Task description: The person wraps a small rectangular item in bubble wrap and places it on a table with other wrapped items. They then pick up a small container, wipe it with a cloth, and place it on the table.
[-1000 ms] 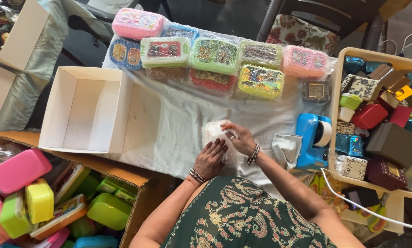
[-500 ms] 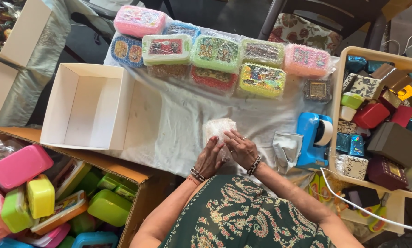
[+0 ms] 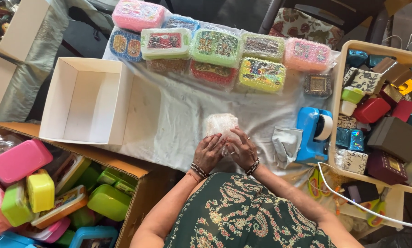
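Centrally, a small bubble-wrapped bundle point(image 3: 220, 126) on the white cloth-covered table point(image 3: 169, 124), pressed at its near edge by left hand point(image 3: 209, 153) and right hand point(image 3: 242, 149), fingers curled onto the wrap. Just right, a blue tape dispenser point(image 3: 312, 133); left, an open white box point(image 3: 84, 101); beyond, rows of wrapped colourful boxes point(image 3: 217, 46).

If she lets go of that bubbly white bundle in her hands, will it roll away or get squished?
The bubble-wrapped bundle looks boxy and lies flat on the cloth-covered table, so it probably won't roll. Its padded wrap likely gives a little under the left hand and right hand, and may feel slippery.
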